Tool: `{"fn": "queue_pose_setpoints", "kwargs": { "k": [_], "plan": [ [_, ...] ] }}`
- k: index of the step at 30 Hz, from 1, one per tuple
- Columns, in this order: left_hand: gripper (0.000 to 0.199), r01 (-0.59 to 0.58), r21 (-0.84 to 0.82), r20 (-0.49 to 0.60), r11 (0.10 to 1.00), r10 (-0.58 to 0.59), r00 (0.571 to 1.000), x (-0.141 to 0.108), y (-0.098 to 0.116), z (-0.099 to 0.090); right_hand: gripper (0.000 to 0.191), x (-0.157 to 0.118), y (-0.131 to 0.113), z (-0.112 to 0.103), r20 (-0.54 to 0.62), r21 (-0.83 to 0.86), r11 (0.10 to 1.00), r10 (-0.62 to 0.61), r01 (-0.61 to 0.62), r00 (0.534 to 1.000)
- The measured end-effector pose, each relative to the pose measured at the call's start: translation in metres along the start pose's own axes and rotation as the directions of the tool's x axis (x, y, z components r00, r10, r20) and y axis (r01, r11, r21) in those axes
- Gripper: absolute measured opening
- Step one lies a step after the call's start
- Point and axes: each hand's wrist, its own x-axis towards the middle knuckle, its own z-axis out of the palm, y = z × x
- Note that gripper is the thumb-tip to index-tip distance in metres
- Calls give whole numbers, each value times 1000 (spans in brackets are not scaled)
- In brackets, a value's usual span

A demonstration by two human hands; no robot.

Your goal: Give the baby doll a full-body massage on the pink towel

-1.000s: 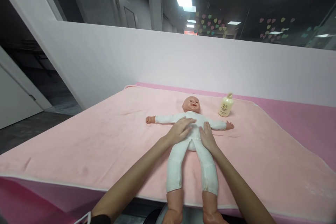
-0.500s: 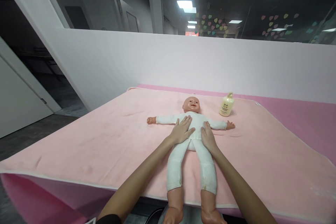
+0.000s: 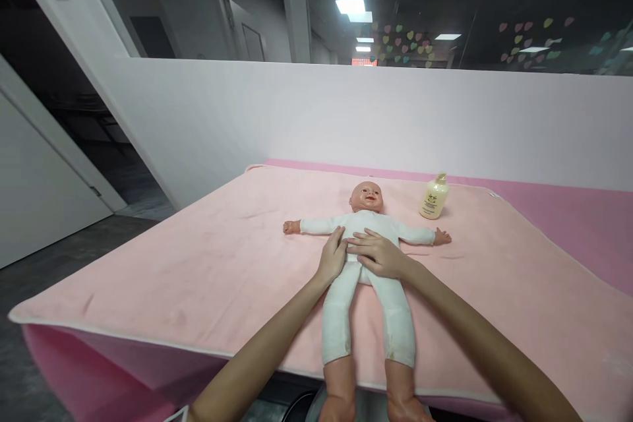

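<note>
A baby doll (image 3: 366, 221) in a white suit lies on its back, arms stretched out and feet over the table's near edge. My left hand (image 3: 333, 255) rests along the left side of its waist, fingers extended toward the chest. Across the belly lies my right hand (image 3: 378, 254), flat with fingers pointing left, their tips close to my left hand. Neither hand grips anything. Part of the doll's torso is hidden under the hands. Beyond its right-hand arm stands a pale yellow pump bottle (image 3: 434, 197), upright.
A pink blanket (image 3: 198, 264) covers the table, with darker pink cover (image 3: 568, 224) showing at the right. Behind stands a white half wall (image 3: 346, 115) with glass above. A door (image 3: 44, 178) is at the left.
My right hand has moved from the doll's right-hand side to lie across its belly. My left hand has drawn back from the chest to the left side of the waist.
</note>
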Motion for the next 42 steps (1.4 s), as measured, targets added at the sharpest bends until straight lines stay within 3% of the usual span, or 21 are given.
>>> {"fn": "queue_pose_setpoints", "kwargs": {
  "k": [5, 8, 11, 15, 19, 21, 22, 23, 24, 26, 27, 29, 30, 32, 36, 39, 42],
  "plan": [
    [38, -35, -26, -50, 999, 34, 998, -1, -1, 2, 35, 2, 9, 9, -43, -26, 989, 144, -146, 989],
    [37, -50, -29, -49, 998, 49, 998, -2, 2, 2, 40, 0, 11, 14, -124, -83, 945, 305, -316, 944],
    [37, -67, -11, -42, 998, 66, 997, -3, 6, 1, 47, -4, 12, 22, -236, -93, 864, 463, -494, 854],
    [38, -81, 16, -32, 997, 82, 996, -5, 7, 2, 60, -14, 15, 33, -358, 40, 743, 634, -668, 685],
    [42, -98, 82, -6, 992, 99, 995, -8, 14, -2, 78, -28, 19, 42, -353, 247, 635, 762, -732, 543],
    [46, -234, 158, 90, 959, 222, 971, -11, 24, -5, 83, -33, 22, 45, -341, 341, 607, 792, -718, 507],
    [46, -349, 184, 196, 919, 314, 929, -13, 31, -7, 84, -35, 23, 46, -345, 382, 601, 797, -702, 496],
    [45, -475, 187, 329, 860, 401, 855, -15, 38, -8, 83, -36, 24, 47, -354, 416, 603, 797, -681, 489],
    [43, -590, 166, 473, 790, 461, 751, -16, 44, -8, 81, -37, 25, 48, -366, 442, 608, 794, -660, 485],
    [42, -728, 105, 696, 678, 472, 540, -15, 54, -8, 76, -37, 27, 49, -389, 476, 616, 788, -628, 478],
    [42, -757, 97, 762, 646, 441, 474, -13, 56, -8, 75, -37, 28, 50, -395, 486, 615, 788, -621, 472],
    [44, -778, 130, 827, 615, 366, 427, -4, 57, -6, 73, -35, 29, 50, -397, 495, 607, 794, -621, 460],
    [44, -778, 165, 835, 607, 333, 438, 2, 55, -6, 72, -35, 29, 50, -398, 496, 605, 796, -623, 455],
    [44, -755, 260, 809, 602, 291, 511, 13, 50, -4, 69, -34, 28, 50, -406, 492, 608, 793, -623, 454],
    [48, -606, 483, 608, 632, 255, 751, 16, 41, 0, 68, -34, 27, 50, -412, 480, 622, 782, -618, 468],
    [51, -380, 625, 354, 681, 186, 916, 4, 36, 1, 69, -34, 26, 51, -409, 463, 622, 782, -631, 470],
    [51, -187, 651, 168, 736, 100, 981, -8, 30, -1, 68, -33, 21, 49, -439, 429, 608, 787, -668, 434]
  ]
}}
